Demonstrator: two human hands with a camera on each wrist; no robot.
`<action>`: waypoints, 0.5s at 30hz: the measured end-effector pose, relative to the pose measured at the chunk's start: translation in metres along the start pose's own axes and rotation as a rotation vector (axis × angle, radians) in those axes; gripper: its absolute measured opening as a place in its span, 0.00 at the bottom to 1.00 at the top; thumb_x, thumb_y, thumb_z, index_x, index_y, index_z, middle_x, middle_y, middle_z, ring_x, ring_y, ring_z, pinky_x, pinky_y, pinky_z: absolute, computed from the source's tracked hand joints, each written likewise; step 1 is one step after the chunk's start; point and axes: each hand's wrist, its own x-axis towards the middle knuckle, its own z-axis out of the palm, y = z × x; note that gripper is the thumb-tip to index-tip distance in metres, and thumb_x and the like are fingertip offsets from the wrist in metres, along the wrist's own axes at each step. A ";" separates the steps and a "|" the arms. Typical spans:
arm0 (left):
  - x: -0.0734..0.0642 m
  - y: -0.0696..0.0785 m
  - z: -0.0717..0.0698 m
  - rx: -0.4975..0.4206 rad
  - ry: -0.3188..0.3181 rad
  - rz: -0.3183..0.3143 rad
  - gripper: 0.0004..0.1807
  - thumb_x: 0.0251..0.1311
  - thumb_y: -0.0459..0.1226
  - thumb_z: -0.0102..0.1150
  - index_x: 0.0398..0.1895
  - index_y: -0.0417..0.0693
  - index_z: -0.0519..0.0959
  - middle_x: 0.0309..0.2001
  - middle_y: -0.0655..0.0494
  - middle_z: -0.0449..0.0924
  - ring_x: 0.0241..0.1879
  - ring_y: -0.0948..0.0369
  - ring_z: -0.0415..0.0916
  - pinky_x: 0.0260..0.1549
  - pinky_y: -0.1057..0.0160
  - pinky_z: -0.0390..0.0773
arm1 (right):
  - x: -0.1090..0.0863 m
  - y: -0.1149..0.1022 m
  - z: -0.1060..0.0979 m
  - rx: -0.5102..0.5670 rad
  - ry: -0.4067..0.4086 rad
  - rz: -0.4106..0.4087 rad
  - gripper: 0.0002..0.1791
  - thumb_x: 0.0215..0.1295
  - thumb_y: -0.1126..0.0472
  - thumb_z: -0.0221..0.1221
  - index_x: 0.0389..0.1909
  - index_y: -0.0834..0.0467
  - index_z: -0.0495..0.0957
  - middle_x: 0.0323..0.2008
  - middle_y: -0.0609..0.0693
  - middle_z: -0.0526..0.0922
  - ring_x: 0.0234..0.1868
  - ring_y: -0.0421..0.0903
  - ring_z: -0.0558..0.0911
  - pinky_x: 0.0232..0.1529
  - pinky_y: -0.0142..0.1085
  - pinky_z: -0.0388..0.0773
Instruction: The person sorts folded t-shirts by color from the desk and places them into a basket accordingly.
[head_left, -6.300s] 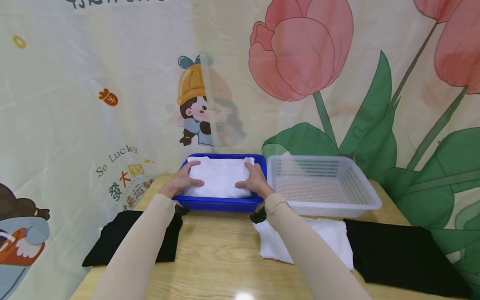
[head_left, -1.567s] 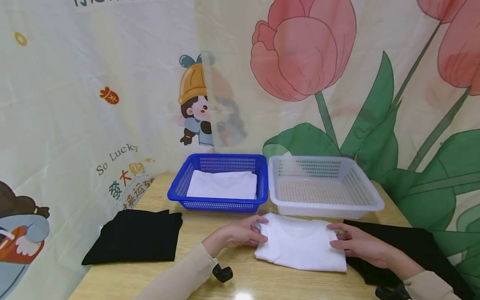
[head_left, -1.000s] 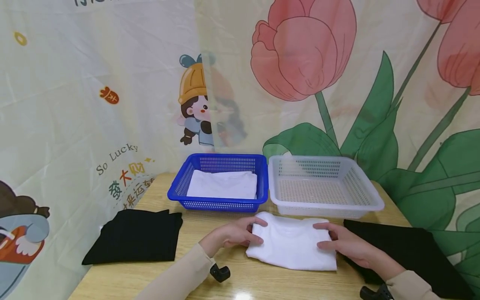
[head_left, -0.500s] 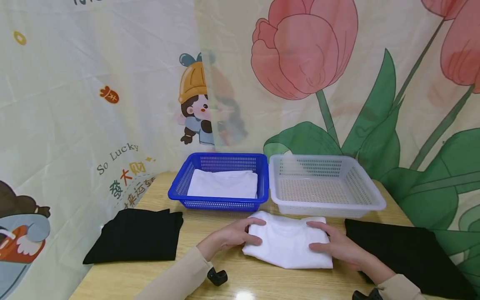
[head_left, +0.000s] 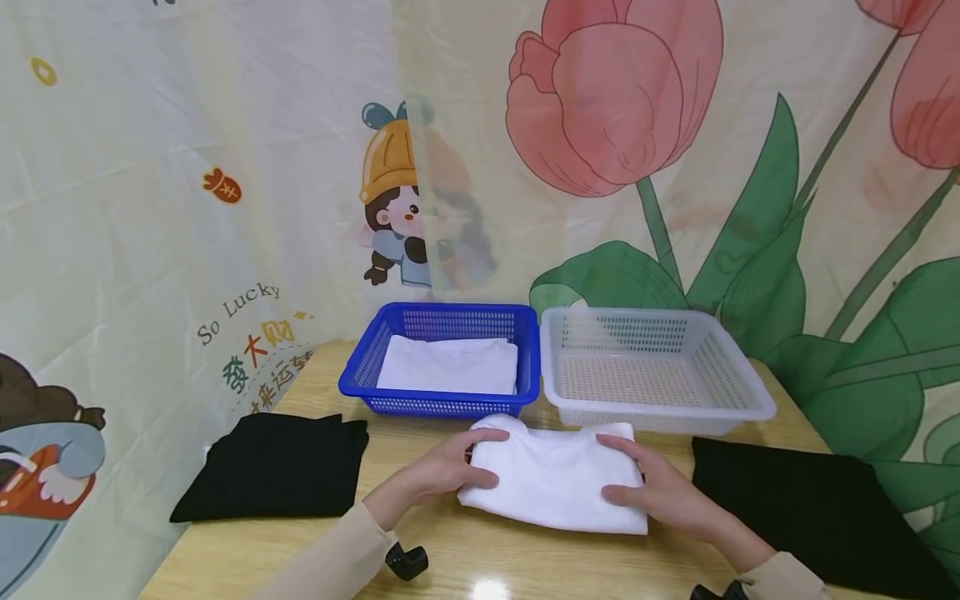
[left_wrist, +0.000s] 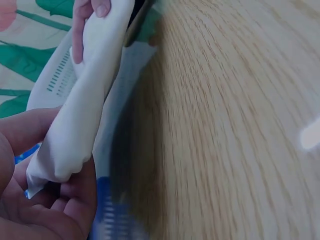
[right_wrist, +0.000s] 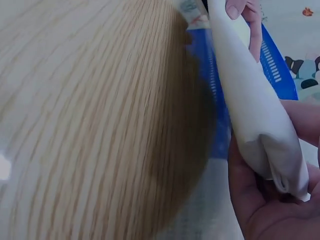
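In the head view a folded white T-shirt [head_left: 555, 483] is held between both hands in front of the baskets. My left hand [head_left: 442, 467] grips its left edge, and my right hand [head_left: 667, 492] grips the right edge. From the wrist views, the shirt is off the tabletop, with thumbs and fingers pinching its folded ends. A second folded white garment [head_left: 450, 365] lies inside the blue basket [head_left: 442, 404], behind the hands. To its right stands a white basket [head_left: 652, 414] with nothing in it.
A folded black garment [head_left: 277, 467] lies at the left of the wooden table [head_left: 420, 558]. Another black garment [head_left: 810, 508] lies at the right, beyond my right hand. A printed curtain [head_left: 300, 167] hangs close behind the baskets.
Earlier, both hands held a white garment in the blue basket; it now lies there released. They have since taken hold of the other white shirt, which has moved left and tilted slightly.
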 end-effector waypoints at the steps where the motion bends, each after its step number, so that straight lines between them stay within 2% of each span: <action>1: -0.003 0.000 -0.004 0.002 0.004 -0.003 0.37 0.60 0.32 0.77 0.72 0.64 0.78 0.73 0.44 0.66 0.58 0.50 0.75 0.56 0.51 0.80 | 0.001 -0.003 0.002 -0.004 0.002 -0.011 0.45 0.68 0.52 0.73 0.82 0.51 0.63 0.80 0.67 0.60 0.77 0.68 0.64 0.68 0.63 0.72; 5: -0.018 0.002 -0.018 -0.032 0.001 -0.015 0.37 0.62 0.33 0.76 0.73 0.64 0.76 0.74 0.44 0.65 0.58 0.49 0.75 0.55 0.53 0.80 | 0.003 -0.018 0.011 -0.033 0.028 -0.044 0.45 0.66 0.50 0.74 0.81 0.48 0.64 0.81 0.65 0.59 0.78 0.68 0.63 0.68 0.65 0.72; 10: -0.037 0.010 -0.035 -0.020 0.008 -0.006 0.37 0.63 0.37 0.76 0.75 0.64 0.74 0.73 0.45 0.66 0.56 0.51 0.76 0.52 0.57 0.80 | 0.004 -0.037 0.021 -0.073 0.058 -0.091 0.44 0.65 0.49 0.75 0.80 0.45 0.66 0.82 0.62 0.59 0.78 0.68 0.64 0.68 0.66 0.72; 15: -0.056 0.028 -0.054 0.001 0.009 0.022 0.38 0.64 0.38 0.75 0.77 0.62 0.72 0.68 0.45 0.70 0.52 0.52 0.78 0.49 0.57 0.82 | 0.007 -0.058 0.026 -0.082 0.056 -0.157 0.43 0.66 0.50 0.74 0.80 0.43 0.66 0.81 0.63 0.59 0.72 0.64 0.71 0.63 0.57 0.79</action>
